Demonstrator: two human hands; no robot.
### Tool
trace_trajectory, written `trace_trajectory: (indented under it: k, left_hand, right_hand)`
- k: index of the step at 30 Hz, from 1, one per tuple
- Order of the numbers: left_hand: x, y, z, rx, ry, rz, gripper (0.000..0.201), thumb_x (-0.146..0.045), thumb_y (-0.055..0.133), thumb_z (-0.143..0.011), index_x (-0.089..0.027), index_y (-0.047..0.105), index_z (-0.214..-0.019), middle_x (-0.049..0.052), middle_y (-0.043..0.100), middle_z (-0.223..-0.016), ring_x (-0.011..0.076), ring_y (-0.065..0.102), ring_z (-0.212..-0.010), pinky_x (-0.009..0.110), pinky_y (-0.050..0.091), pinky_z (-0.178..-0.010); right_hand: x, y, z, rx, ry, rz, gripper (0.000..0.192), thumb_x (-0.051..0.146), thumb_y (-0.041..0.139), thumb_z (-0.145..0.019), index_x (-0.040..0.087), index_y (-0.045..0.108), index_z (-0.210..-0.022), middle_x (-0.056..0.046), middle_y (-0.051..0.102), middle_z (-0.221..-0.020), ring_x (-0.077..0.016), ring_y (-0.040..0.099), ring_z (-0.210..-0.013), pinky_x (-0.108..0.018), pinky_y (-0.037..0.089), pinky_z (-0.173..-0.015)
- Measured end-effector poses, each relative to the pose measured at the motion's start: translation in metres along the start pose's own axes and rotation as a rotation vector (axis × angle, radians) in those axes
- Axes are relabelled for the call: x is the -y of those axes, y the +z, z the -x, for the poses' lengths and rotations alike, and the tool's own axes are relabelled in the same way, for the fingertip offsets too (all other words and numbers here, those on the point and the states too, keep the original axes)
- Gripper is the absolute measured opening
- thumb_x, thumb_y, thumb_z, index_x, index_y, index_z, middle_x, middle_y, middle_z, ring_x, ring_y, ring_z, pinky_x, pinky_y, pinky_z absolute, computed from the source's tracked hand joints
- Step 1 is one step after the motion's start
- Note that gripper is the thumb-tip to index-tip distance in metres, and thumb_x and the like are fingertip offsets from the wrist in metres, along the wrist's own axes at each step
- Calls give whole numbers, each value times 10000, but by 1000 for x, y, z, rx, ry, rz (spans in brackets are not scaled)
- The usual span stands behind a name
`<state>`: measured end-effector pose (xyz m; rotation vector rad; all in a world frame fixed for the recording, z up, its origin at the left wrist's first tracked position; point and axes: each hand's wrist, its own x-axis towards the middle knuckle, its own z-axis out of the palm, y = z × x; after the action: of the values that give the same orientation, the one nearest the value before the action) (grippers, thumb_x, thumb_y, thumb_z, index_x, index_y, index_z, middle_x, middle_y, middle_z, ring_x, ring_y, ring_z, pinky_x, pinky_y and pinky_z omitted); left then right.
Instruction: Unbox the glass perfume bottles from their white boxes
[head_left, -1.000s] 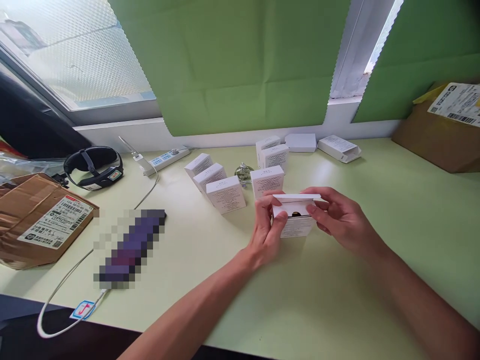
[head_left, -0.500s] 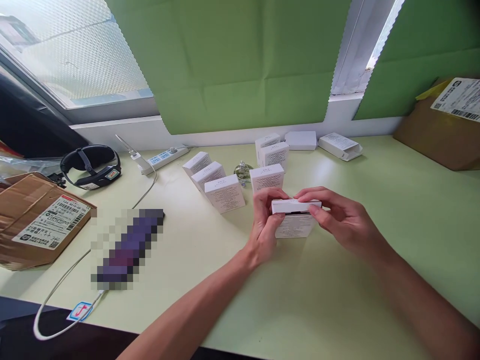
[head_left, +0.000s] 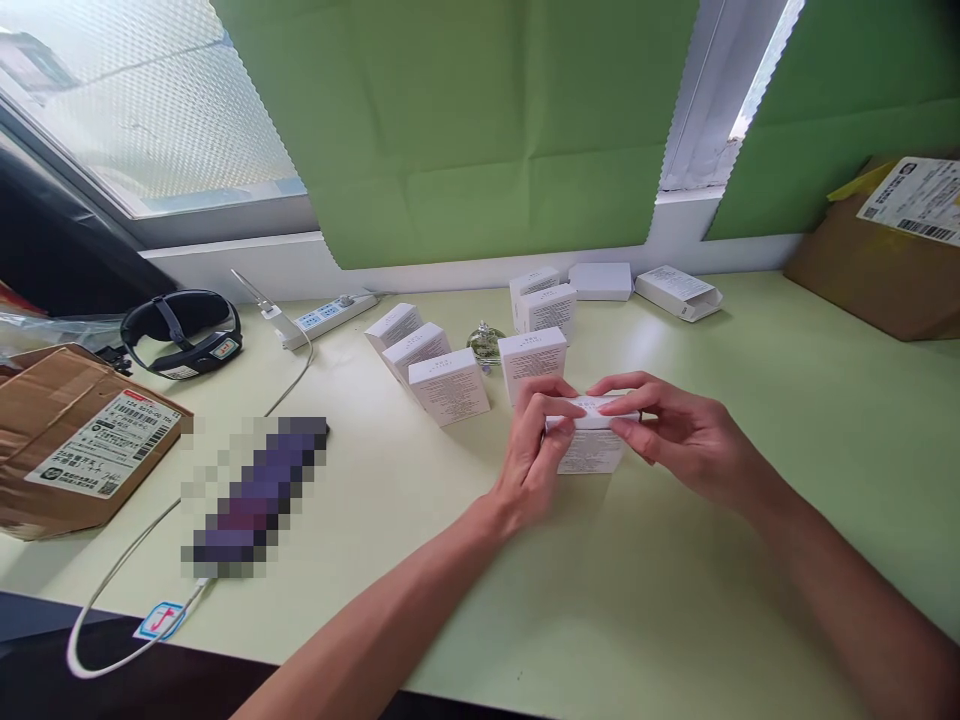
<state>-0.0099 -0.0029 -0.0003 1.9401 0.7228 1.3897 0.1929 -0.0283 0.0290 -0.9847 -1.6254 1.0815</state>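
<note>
Both hands, left hand (head_left: pixel 534 450) and right hand (head_left: pixel 675 432), gripping small white box (head_left: pixel 589 452), print unreadable.

Both hands meet, fingers (head_left: pixel 559 408) pinched (forearms angled inward).

Lid flap of the small white box (head_left: pixel 590 440), raised a second ago with a dark item visible inside, now pressed flat; left hand (head_left: pixel 534 450) and right hand (head_left: pixel 679 435) fingertips moved onto its top
</note>
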Motion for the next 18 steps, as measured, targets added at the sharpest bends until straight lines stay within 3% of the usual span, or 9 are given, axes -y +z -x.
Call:
trace_trajectory:
  k: [5,11,18]
  left_hand:
    - [0,0,1,3,3,2,178,-277,399,-1007,-258,576,-998,62,526,-1199,223,515,-1074,387,464,-884]
    - [1,-1,1,6,-1,-23,190,-268,392,-995,-238,574,-953,72,525,-1192,233,521,-1084,398,477,-884]
    - [6,-2,-3,21,245,-105,69,-238,477,-964,-213,540,-972,83,515,-1163,213,536,-1048,380,478,-870]
  right_hand:
    - [2,1,1,-4,-31,44,137,289,656,-939,353,751,-1013,-16,613,-1270,-123,621,-795,-279,531,-618]
    - [0,1,1,-21,-139,193,153,273,719,-889,352,732,-1020,-10,640,-1258,-161,638,-849,-330,546,-657]
    - [-4,0,0,-16,-236,293,134,216,681,-919,331,722,-972,0,654,-1251,-118,575,-714,-325,530,-650]
